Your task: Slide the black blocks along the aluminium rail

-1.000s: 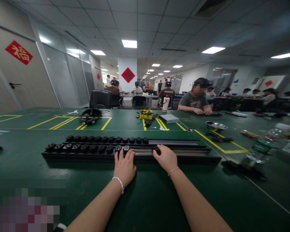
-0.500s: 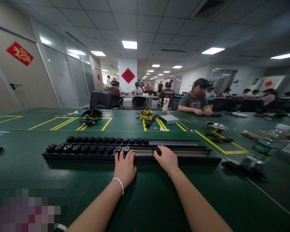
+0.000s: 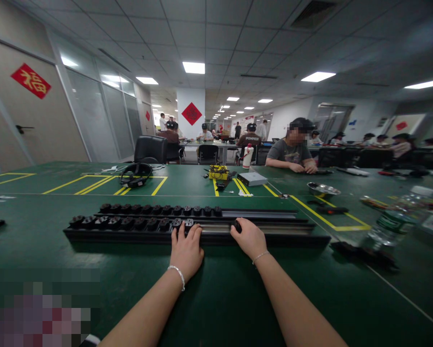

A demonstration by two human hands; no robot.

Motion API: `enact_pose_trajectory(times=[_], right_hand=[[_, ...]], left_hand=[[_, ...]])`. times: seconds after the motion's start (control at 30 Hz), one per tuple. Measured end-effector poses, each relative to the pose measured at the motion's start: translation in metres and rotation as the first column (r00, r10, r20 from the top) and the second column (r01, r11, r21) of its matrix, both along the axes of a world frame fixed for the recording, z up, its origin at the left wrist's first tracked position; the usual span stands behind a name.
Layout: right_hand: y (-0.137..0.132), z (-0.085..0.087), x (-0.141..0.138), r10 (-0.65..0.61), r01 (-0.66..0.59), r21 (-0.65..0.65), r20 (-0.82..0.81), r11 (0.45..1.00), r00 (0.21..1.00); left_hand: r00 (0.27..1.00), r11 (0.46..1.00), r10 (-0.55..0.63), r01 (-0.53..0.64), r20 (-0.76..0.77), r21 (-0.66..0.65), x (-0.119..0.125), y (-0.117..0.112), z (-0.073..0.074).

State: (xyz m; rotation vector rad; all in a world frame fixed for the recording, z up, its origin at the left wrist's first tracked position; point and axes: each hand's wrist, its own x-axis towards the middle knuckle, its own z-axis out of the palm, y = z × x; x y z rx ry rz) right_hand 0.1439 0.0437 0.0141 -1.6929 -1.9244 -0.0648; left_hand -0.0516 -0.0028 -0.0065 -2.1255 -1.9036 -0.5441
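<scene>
A long black rail tray lies across the green table in front of me. Two rows of several black round parts fill its left half. My left hand rests on the tray's near edge with fingers stretched out, its fingertips touching the last parts of the front row. My right hand sits further right on the rail, fingers curled round a small black part.
A headset, a yellow box and a white box lie further back. A metal bowl and a plastic bottle are at the right. A seated person works opposite; other people sit behind.
</scene>
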Motion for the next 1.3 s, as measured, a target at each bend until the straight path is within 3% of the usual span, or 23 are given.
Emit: enact_pose_trajectory(times=[0.5, 0.8, 1.3], right_hand=[[-0.0011, 0.0014, 0.0012, -0.001, 0.001, 0.012, 0.018, 1.0, 1.0], [0.0001, -0.0026, 0.0015, 0.023, -0.029, 0.085, 0.077, 0.996, 0.997], [0.0032, -0.0062, -0.0033, -0.062, 0.056, 0.134, 0.039, 0.989, 0.997]], left_hand=[[1.0, 0.999, -0.018, 0.018, 0.005, 0.031, -0.0011, 0.0011, -0.0037], [1.0, 1.0, 0.0, 0.001, -0.012, 0.025, 0.0004, 0.001, -0.0021], [1.0, 0.999, -0.012, 0.012, -0.005, 0.042, -0.0012, 0.0022, -0.005]])
